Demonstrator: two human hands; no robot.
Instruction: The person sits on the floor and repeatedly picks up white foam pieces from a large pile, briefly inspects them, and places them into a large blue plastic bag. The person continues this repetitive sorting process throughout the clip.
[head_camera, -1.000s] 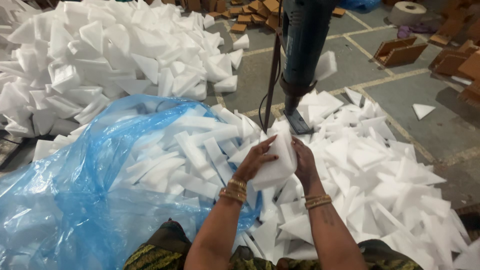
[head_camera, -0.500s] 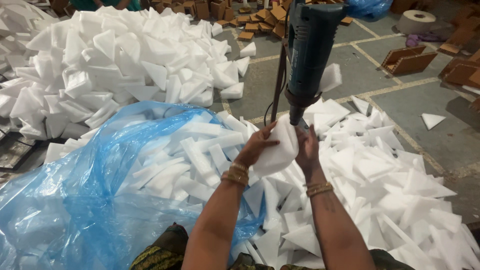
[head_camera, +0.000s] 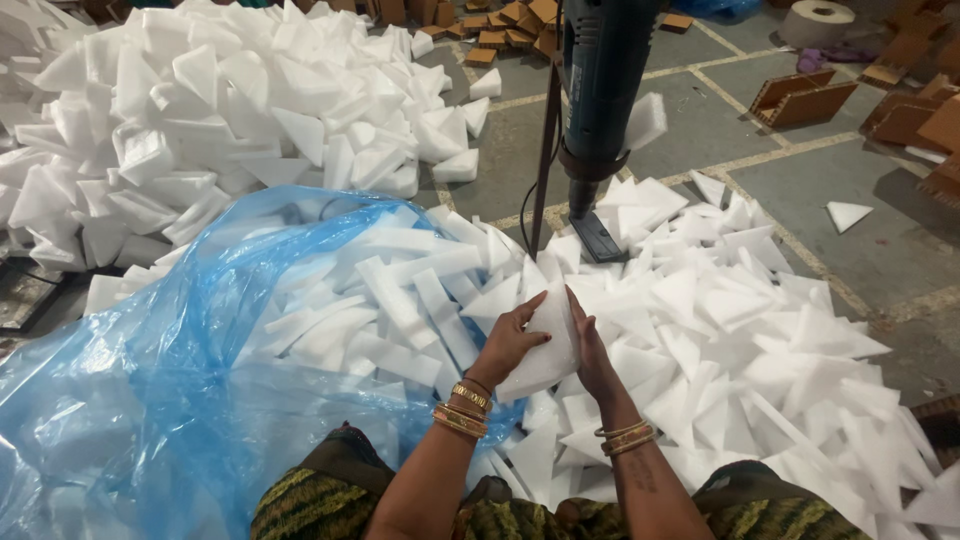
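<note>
Person, head-camera view, lower centre of the frame.

Arms: both forearms bare, no sleeves in view.

Left hand (head_camera: 508, 345): no rings discernible. Left wrist carries a stack of gold-coloured bangles (head_camera: 463, 408), several narrow bands set close together, the upper ones broader with a patterned or ribbed face.

Right hand (head_camera: 590, 352): no rings discernible. Right wrist carries thinner gold-coloured bangles (head_camera: 624, 437), two or three slim rings lying loosely together. A faint dark marking (head_camera: 642, 474) shows on the right forearm below them, too small to read.

Garment (head_camera: 330, 500): lower edge of the frame, dark cloth with yellow-green woven striping, spread over both knees.
</note>
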